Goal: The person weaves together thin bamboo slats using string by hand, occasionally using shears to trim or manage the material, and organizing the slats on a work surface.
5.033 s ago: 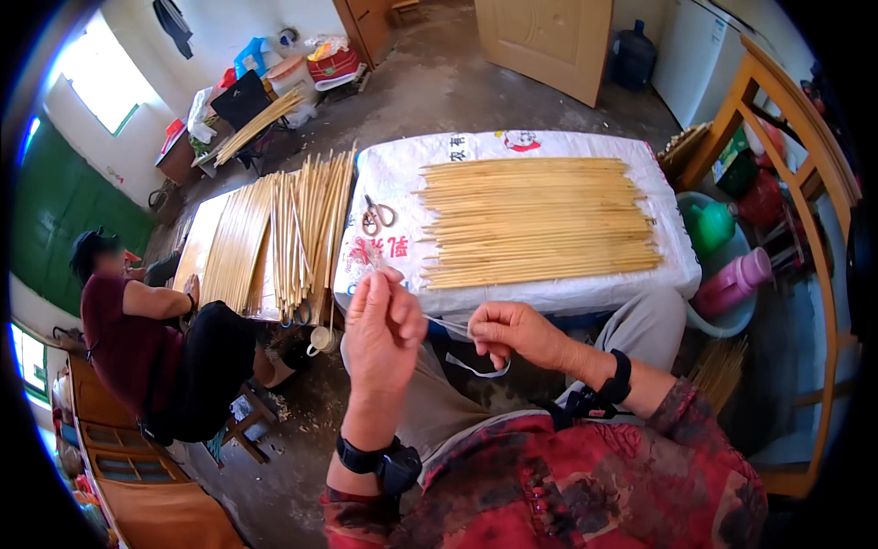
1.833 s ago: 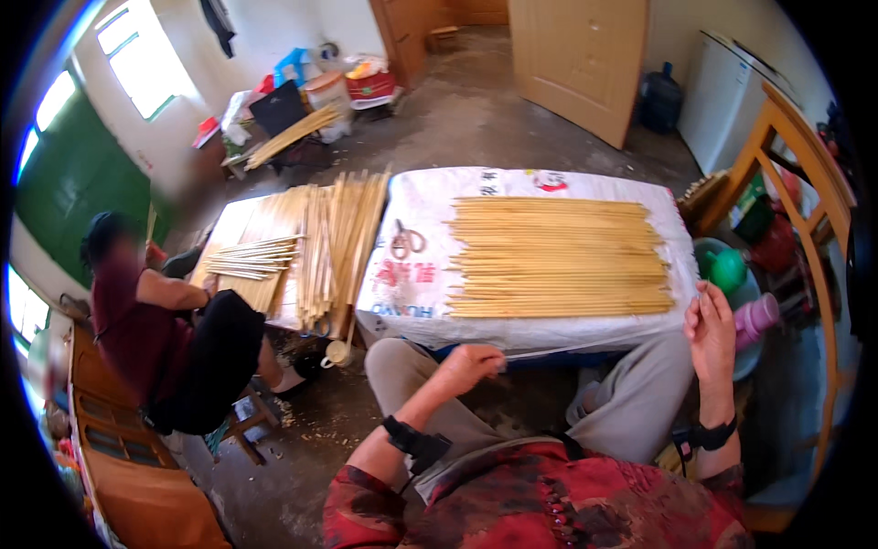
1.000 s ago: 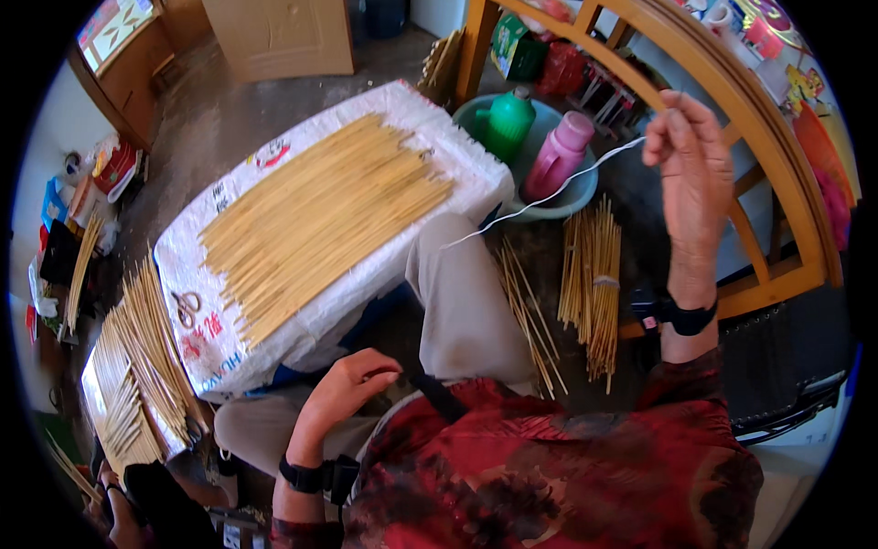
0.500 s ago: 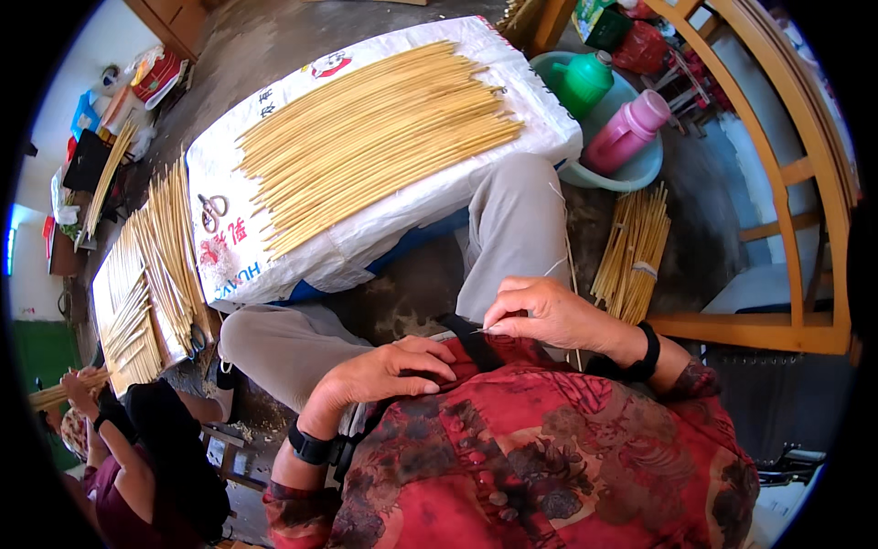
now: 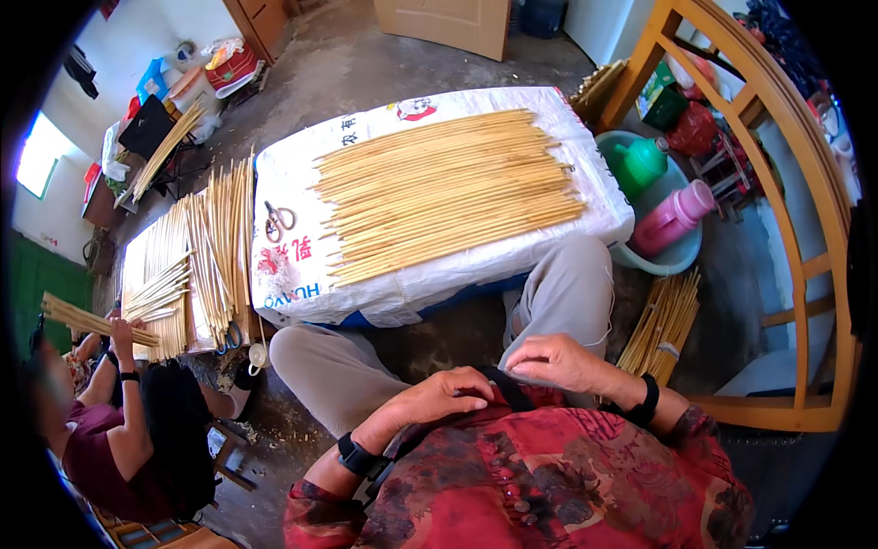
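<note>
My left hand (image 5: 446,396) rests on my lap at the hem of the red patterned shirt (image 5: 540,448), thumb apart from loosely bent fingers, with nothing visible in it. Close by on the right, my right hand (image 5: 560,360) is closed with its fingertips together beside a black strap (image 5: 508,388). Whatever those fingertips hold, if anything, is hidden. A thin white string (image 5: 611,311) hangs over my right knee. In front of my knees, a row of thin peeled sticks (image 5: 448,192) lies side by side on a white sack-covered table (image 5: 402,297). Scissors (image 5: 278,222) lie left of the sticks.
To the left, another person (image 5: 119,430) holds a bundle of sticks (image 5: 91,322) beside a board of more sticks (image 5: 219,247). On the right stand a basin (image 5: 692,247) with green and pink flasks (image 5: 672,218), a stick bundle (image 5: 660,325) and a wooden frame (image 5: 786,174).
The view has tilted up, so the table sits lower and further right. My right fingertips, earlier pinching something thin and pale, have curled in. The other person's stick bundle shows more fully.
</note>
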Demonstrator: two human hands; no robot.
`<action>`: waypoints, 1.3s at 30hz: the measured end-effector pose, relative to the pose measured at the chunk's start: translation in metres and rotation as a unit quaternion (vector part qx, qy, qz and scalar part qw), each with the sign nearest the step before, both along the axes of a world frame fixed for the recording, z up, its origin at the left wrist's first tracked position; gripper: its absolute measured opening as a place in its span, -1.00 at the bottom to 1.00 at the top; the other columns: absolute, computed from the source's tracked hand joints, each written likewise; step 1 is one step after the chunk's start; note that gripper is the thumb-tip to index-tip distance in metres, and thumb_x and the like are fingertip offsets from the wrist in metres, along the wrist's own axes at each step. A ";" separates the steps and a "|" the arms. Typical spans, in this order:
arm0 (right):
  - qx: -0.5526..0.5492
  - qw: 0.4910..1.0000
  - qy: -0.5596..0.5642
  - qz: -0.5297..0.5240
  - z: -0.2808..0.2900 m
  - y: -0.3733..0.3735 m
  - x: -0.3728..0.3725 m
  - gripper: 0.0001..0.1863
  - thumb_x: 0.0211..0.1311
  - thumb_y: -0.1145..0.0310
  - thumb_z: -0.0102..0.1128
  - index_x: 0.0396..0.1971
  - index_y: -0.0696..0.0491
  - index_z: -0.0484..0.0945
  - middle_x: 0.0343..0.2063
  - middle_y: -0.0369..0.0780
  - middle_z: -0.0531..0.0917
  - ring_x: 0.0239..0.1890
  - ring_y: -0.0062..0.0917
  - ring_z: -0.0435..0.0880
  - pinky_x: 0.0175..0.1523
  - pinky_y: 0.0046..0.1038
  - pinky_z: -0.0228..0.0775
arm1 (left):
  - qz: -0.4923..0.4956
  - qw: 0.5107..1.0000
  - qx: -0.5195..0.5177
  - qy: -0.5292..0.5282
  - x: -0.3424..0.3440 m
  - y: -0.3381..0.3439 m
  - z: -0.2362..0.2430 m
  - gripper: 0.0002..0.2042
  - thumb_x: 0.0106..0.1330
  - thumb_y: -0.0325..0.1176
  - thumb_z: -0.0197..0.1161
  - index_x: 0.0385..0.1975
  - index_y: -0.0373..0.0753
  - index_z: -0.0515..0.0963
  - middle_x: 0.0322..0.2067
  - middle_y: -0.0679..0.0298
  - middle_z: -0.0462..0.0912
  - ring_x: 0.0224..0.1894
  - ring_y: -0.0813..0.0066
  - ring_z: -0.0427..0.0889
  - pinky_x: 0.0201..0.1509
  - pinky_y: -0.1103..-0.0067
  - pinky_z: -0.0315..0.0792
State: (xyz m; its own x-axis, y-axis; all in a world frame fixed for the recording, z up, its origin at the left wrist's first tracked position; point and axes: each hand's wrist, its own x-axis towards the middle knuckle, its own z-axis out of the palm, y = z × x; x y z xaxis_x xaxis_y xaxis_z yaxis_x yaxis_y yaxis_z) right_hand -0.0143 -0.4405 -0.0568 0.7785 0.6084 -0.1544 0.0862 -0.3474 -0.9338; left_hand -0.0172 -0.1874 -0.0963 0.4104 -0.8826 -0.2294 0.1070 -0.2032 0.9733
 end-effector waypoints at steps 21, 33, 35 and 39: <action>-0.043 0.987 -0.013 0.152 -0.031 0.029 -0.006 -0.85 0.14 0.37 0.13 -0.31 0.05 0.59 -0.45 -0.20 0.54 -0.37 -0.36 0.55 -0.26 -0.44 0.37 | 0.271 0.963 -0.006 -0.004 -0.033 0.024 -0.040 -0.95 0.23 -0.48 0.15 -0.41 -0.31 0.52 -0.36 0.34 0.51 -0.25 0.61 0.44 -0.13 0.66 0.31; -0.081 0.984 -0.067 0.141 -0.041 0.034 -0.005 -0.86 0.11 0.36 0.13 -0.34 0.03 0.58 -0.47 -0.20 0.53 -0.38 -0.31 0.56 -0.28 -0.38 0.39 | 0.298 0.954 0.041 -0.009 -0.027 0.012 -0.046 -0.86 0.31 -0.41 0.07 -0.41 -0.36 0.46 -0.46 0.38 0.43 -0.35 0.68 0.34 -0.24 0.67 0.29; -0.091 0.981 -0.084 0.146 -0.041 0.034 -0.005 -0.87 0.10 0.36 0.13 -0.35 0.03 0.58 -0.48 -0.20 0.53 -0.39 -0.31 0.55 -0.29 -0.37 0.39 | 0.299 0.953 0.049 -0.010 -0.026 0.012 -0.046 -0.86 0.32 -0.40 0.07 -0.41 -0.36 0.46 -0.47 0.37 0.42 -0.36 0.68 0.34 -0.26 0.67 0.30; -0.086 0.979 -0.101 0.157 -0.040 0.035 -0.003 -0.89 0.10 0.35 0.10 -0.40 0.01 0.56 -0.49 -0.20 0.51 -0.41 -0.27 0.55 -0.31 -0.32 0.39 | 0.300 0.952 0.056 -0.008 -0.025 0.010 -0.047 -0.86 0.32 -0.41 0.06 -0.41 -0.36 0.45 -0.49 0.38 0.42 -0.38 0.67 0.34 -0.27 0.67 0.30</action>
